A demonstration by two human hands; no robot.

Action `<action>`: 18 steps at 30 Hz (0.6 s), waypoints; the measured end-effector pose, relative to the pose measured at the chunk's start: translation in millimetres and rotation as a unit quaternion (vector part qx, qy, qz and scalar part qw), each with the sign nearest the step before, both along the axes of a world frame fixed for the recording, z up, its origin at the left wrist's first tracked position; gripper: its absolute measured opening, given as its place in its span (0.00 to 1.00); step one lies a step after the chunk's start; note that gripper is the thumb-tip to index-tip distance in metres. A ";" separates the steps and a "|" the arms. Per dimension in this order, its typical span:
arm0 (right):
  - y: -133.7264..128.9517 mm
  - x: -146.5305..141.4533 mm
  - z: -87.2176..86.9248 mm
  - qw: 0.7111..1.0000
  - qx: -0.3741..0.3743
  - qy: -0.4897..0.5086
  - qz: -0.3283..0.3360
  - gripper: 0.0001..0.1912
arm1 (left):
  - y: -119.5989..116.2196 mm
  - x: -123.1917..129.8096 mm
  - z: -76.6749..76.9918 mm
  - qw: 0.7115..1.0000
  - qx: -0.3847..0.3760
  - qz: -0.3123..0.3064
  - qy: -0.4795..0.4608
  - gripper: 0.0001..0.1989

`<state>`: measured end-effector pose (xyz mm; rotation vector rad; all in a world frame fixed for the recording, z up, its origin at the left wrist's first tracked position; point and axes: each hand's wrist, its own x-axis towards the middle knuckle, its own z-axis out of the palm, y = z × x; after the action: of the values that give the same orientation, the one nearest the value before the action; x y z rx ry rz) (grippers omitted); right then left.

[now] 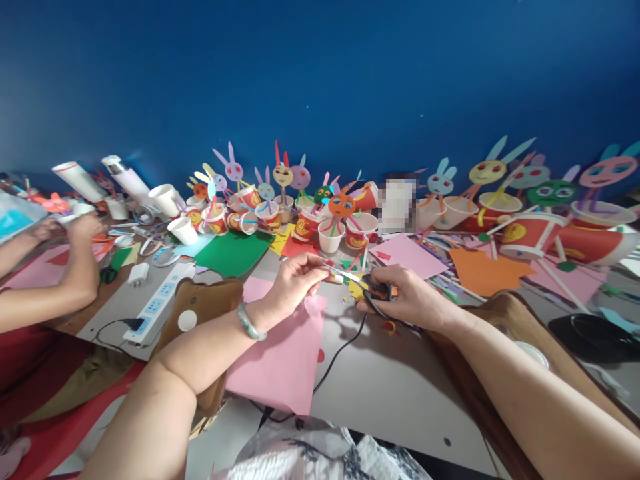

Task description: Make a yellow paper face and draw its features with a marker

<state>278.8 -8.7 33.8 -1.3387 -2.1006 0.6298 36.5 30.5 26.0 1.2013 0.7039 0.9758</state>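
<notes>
My left hand is near the middle of the view, fingers pinched together; what is between the fingertips is too small to name. To its right, my right hand holds black-handled scissors, with the blades pointing left toward my left fingertips. A small white stick-like piece shows just under the blades. Below my left hand lies a large pink sheet on the grey table. Yellow paper scraps lie behind the scissors.
Paper cups with rabbit-like paper figures line the blue wall. A green sheet, an orange sheet and paper strips lie before them. A power strip and brown cushions flank the work area. At left, another person's hands work.
</notes>
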 end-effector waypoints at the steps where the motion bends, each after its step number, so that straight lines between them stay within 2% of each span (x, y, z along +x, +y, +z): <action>1: -0.1 0.1 -0.3 1.000 -0.001 0.001 0.000 0.27 | -0.4 0.2 -0.1 1.000 -0.001 -0.002 -0.003 0.10; 18: 1.2 1.5 -6.0 0.999 -0.033 -0.007 0.002 0.26 | -3.5 -0.3 4.9 1.000 -0.006 0.001 0.003 0.10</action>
<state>280.3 -7.5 27.8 -1.3783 -2.1115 0.6987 36.3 27.0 30.9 1.1937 0.7146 0.9687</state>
